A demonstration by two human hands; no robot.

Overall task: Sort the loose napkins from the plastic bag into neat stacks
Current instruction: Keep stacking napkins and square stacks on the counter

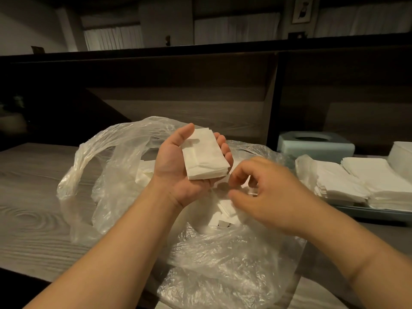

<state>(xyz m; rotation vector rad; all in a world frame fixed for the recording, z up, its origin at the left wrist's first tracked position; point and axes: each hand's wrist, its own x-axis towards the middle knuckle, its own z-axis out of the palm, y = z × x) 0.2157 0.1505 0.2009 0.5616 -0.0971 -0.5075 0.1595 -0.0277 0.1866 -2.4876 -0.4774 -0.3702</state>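
Two hands were at work over the clear plastic bag [124,166], which lay crumpled and open on the grey wood-grain table [33,197]. From my end of the feed, the left hand [178,161] was turned palm up above the bag's mouth, its fingers curled round a small squared-up stack of folded napkins [204,156], thumb resting along the stack's far left edge. Below and just right of it, loose napkins [223,214] lay jumbled inside the bag. The right hand [263,192] hovered over that jumble, blurred, its fingers bent toward one another; something white showed near the fingertips, but I could not tell whether it was pinching a napkin or holding nothing. Farther right, finished stacks [365,181] sat side by side on a pale blue tray [379,216], with a pale blue tissue box [316,144] behind them.

I judged this the gathering step: collecting loose pieces into the held stack. The next move seemed to call for picking one napkin out cleanly without snagging the plastic, and laying it square on the stack with its edges aligned.
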